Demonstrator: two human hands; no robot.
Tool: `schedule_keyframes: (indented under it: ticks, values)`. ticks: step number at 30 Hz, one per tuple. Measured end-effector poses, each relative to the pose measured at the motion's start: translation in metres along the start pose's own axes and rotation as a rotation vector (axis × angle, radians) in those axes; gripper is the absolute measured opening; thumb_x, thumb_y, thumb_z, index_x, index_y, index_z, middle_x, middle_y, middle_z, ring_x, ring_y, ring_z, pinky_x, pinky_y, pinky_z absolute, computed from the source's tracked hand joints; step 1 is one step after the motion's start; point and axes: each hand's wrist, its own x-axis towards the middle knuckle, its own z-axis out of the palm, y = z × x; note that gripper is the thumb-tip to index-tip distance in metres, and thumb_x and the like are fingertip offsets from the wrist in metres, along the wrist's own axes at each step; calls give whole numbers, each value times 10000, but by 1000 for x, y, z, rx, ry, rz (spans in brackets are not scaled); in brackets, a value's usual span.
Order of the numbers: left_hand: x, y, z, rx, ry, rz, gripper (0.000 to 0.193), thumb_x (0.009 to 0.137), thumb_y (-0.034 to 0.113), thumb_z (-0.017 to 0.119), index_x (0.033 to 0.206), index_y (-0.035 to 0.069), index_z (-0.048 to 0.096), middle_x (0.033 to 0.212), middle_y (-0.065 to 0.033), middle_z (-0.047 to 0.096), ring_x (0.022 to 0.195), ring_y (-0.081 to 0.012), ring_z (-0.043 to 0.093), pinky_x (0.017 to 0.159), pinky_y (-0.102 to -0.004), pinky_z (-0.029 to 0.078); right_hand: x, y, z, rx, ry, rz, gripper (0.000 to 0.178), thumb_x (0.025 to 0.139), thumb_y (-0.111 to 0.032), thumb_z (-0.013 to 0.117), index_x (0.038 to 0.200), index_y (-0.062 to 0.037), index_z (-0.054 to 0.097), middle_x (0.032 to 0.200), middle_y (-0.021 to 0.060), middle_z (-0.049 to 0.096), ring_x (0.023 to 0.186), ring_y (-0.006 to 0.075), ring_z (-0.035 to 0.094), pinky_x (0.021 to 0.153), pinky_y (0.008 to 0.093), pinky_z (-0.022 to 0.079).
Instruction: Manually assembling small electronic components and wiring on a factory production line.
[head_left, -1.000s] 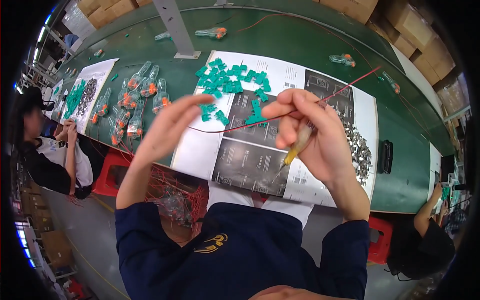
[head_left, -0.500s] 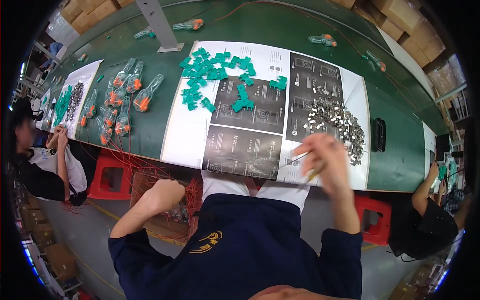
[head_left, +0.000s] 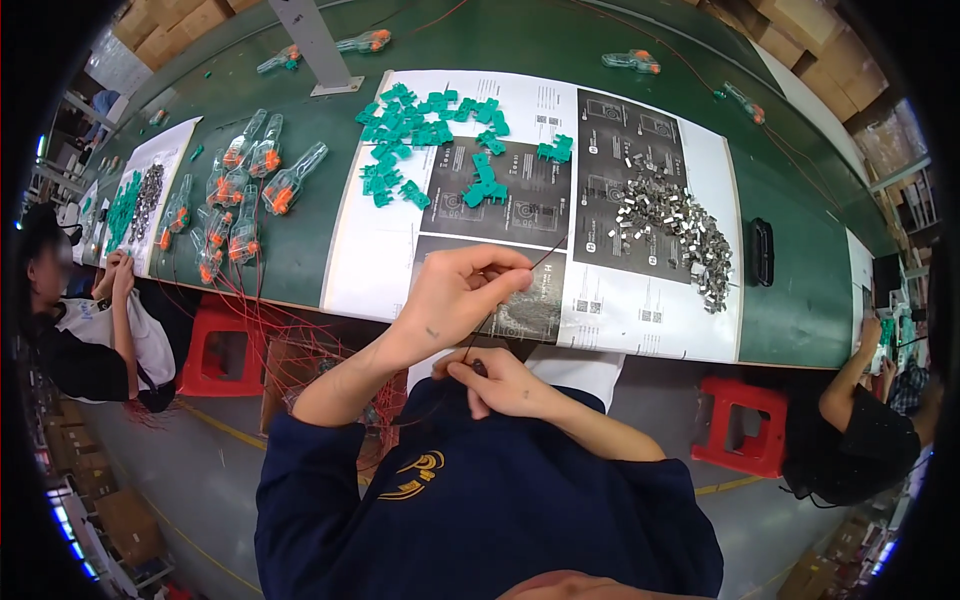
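My left hand (head_left: 450,300) is raised over the front edge of the printed sheet (head_left: 680,335), thumb and forefinger pinched on a thin dark wire (head_left: 552,254) that sticks out to the upper right. Just below it, at my waist, my right hand (head_left: 505,385) is closed, its fingers curled in. Something small and dark shows at its fingers, too little to name. Green plastic parts (head_left: 400,125) lie loose on the far left of the sheet. A heap of small silvery metal pieces (head_left: 690,235) spreads over its right side.
Clear plastic bodies with orange parts (head_left: 292,180) and red wires lie at left. A metal post (head_left: 318,50) rises behind the sheet. A black case (head_left: 761,252) is at right. Red stools (head_left: 742,425) flank me; a box of red wires (head_left: 290,370) sits by my left arm. Co-workers sit either side.
My left hand has risen from the wire box to above the sheet's front edge, now with a wire. My right hand has left the metal pieces and come down to my waist.
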Motion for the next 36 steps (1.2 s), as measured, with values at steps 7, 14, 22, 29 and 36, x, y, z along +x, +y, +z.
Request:
schedule_keyframes:
  ticks: [7, 14, 22, 29, 36]
  values:
    - [-15, -11, 1, -56, -30, -76, 176, 928, 83, 622, 1045, -46, 651, 858, -50, 676, 722, -56, 590, 632, -194, 480, -29, -55, -47, 92, 518, -158, 221, 928, -57, 583, 1131, 20, 626, 629, -30, 551, 433, 19, 413, 375, 199, 304]
    - [-26, -23, 15, -203, -99, -76, 174, 951, 74, 579, 1054, -53, 640, 839, -53, 669, 733, -68, 617, 609, -202, 492, -21, -47, -51, 31, 639, -474, 192, 912, -22, 605, 1087, 52, 633, 702, 15, 557, 406, 14, 364, 361, 196, 267]
    - [-35, -49, 7, -327, -76, -59, 177, 952, 72, 582, 1058, -60, 632, 850, -48, 664, 731, -73, 593, 637, -204, 482, -24, -37, -52, 467, 472, -307, 167, 925, -89, 613, 1025, 40, 644, 740, 51, 569, 407, 22, 384, 352, 214, 285]
    - [-49, -52, 3, -8, -113, -6, 213, 926, 31, 596, 1123, -46, 617, 837, -43, 647, 699, -90, 576, 658, -221, 480, 54, -73, -105, -1081, 575, -687, 276, 864, -185, 678, 1042, 19, 623, 879, 107, 617, 544, 197, 583, 503, 328, 478]
    - [-48, -50, 23, 217, -235, 217, 337, 895, 4, 595, 1230, 33, 587, 783, -91, 621, 681, -154, 624, 661, -271, 507, 96, -65, -113, -1444, 653, -455, 245, 868, -224, 644, 933, 12, 633, 940, 169, 614, 709, 388, 633, 633, 434, 522]
